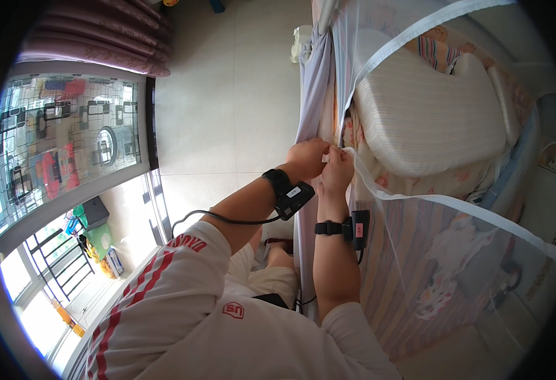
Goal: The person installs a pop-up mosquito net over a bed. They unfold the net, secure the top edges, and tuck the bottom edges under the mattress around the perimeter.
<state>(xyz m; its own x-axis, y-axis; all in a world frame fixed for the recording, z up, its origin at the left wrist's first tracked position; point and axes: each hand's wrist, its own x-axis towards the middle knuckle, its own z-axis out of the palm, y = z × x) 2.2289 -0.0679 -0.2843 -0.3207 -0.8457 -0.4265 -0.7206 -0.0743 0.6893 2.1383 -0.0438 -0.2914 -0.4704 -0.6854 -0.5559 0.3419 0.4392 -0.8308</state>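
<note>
My left hand (306, 158) and my right hand (339, 171) meet at the near side of a bed, fingertips almost touching. Both are closed in a pinch on the edge of a sheer white mosquito net (411, 253), where its white trim bands (455, 204) come together. Whatever small part sits between the fingertips is too small to make out. Beyond my hands, through the opening in the net, a large white ribbed pillow (430, 114) lies on a flowered sheet (404, 182). A pale lavender cloth (316, 82) hangs gathered along the bed's side.
Each wrist carries a strapped black device, with a cable (227, 220) running from the left one. To the left are a patterned window screen (69, 139), a mauve curtain (101, 35) and a sill with several small items. Pale floor tiles (227, 95) lie between window and bed.
</note>
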